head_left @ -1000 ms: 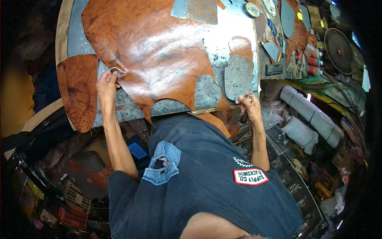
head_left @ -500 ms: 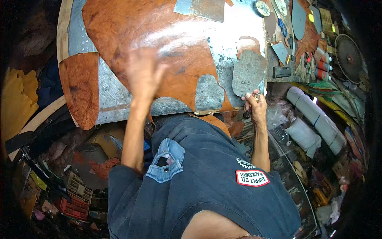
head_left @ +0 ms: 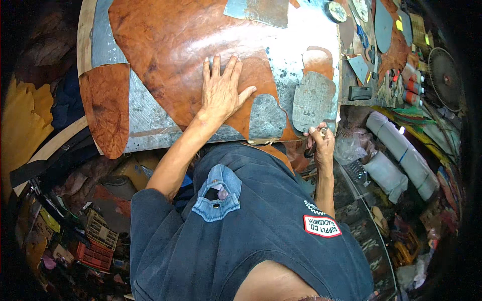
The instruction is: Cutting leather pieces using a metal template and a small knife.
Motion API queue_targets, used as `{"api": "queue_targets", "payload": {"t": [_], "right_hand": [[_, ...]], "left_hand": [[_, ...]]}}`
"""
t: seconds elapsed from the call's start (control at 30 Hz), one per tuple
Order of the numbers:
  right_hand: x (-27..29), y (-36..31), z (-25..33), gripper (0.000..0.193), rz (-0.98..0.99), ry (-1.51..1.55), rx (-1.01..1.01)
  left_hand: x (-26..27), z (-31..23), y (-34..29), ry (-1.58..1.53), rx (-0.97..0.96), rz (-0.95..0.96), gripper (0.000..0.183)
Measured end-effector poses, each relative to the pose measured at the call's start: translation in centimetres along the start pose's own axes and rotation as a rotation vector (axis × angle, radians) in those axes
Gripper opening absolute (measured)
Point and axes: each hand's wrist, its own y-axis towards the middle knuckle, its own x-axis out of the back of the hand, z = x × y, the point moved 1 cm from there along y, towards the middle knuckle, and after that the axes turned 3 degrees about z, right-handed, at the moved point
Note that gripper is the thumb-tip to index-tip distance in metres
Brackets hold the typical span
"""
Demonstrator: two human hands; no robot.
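Observation:
My left hand [head_left: 223,88] lies flat with fingers spread on a large sheet of glossy brown leather [head_left: 155,55]. The leather covers much of a grey, spotted work board [head_left: 150,120], and a curved gap in its edge bares the board. At the board's right front corner, my right hand [head_left: 321,139] is closed around a small dark-handled tool [head_left: 310,151]; its working end is hidden. Just beyond those fingers sits a rounded grey template [head_left: 314,100], with a cut brown leather piece [head_left: 317,60] partly behind it. A separate curved leather piece [head_left: 105,110] overhangs the front left edge.
A flat grey sheet [head_left: 256,12] and a round tin [head_left: 335,12] lie at the far side. On the right are blue-handled scissors [head_left: 361,36], a black block [head_left: 359,93], red bottles [head_left: 412,91] and a wrapped roll [head_left: 401,153]. Crates [head_left: 95,256] stand low on the left.
My left hand, blurred and raised-looking before, has moved right across the leather and now rests flat. My right hand still grips the tool near the corner. The view has shifted slightly.

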Motion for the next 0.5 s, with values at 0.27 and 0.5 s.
{"api": "queue_targets", "payload": {"t": [0.27,0.5], "right_hand": [[-1.4,-0.8,0.2,0.027,-0.044,-0.094,0.010],[-3.8,-0.9,-0.1,0.022,0.059,-0.053,0.072]], "left_hand": [[-1.3,0.0,0.3,0.063,-0.025,0.054,0.075],[0.7,11.9,1.1,0.345,0.070,-0.001,0.076]]}}
